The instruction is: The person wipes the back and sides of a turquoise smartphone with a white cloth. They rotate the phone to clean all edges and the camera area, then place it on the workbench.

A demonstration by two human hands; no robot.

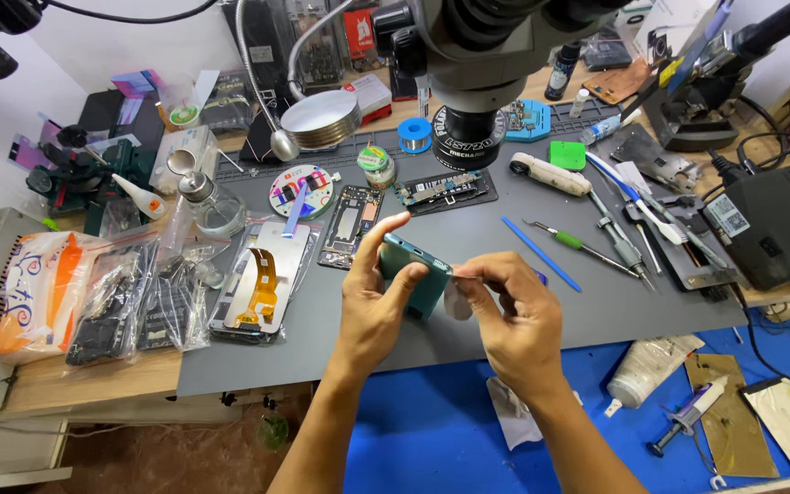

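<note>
Teal phone body (416, 271), slim and matte, raised on edge above grey work mat (468, 238), gripped by left hand (372, 306). Right hand (514, 316) pinching small pale piece at its edge. Nearby: microscope (468, 82) overhead, blue spudger (541, 254), screwdriver (582, 245), bare display panel (262, 279).

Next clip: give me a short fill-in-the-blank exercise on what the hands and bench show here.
1. The left hand grips a phone frame of ____ colour.
2. The right hand works at the frame's ____ edge.
3. On the grey mat, right of the hands, lies a thin ____ stick.
4. A clear ____ bottle stands left of the round colourful disc.

Missing: teal; right; blue; glass
</note>
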